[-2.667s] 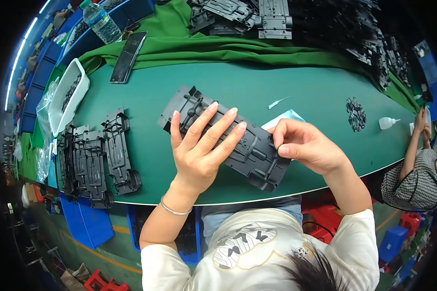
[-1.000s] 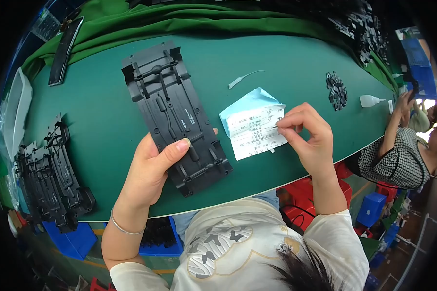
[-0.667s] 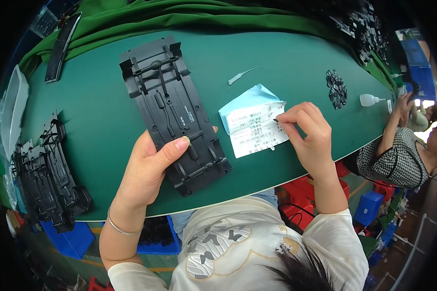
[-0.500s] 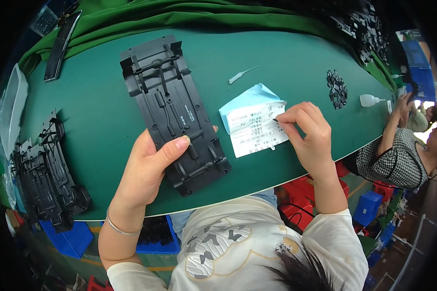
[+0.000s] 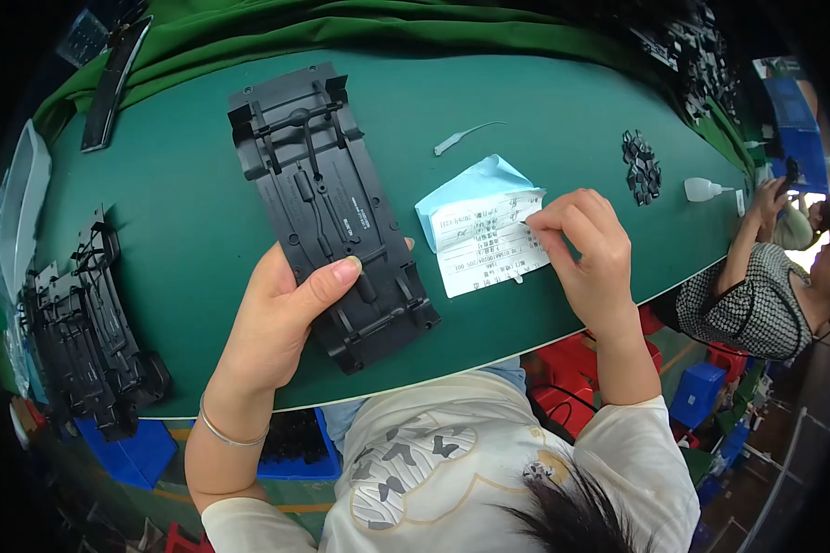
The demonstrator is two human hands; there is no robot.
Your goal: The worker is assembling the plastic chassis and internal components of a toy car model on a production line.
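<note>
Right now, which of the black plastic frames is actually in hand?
The single black frame lying flat mid-table, under the left hand. The other frames sit stacked at the table's left edge, untouched.

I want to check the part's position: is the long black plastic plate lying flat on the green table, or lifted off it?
Flat. The black plastic plate lies along the green table, with the left hand pressing its near end down.

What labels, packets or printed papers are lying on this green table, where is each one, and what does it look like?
Printed paper slip: white rectangle with dark print, right of the black plastic chassis, its right end under the right hand.
Light blue paper: folded sheet lying under the slip, its corner poking out above.
Clear plastic bag: far left table edge, see-through, contents unclear.
</note>
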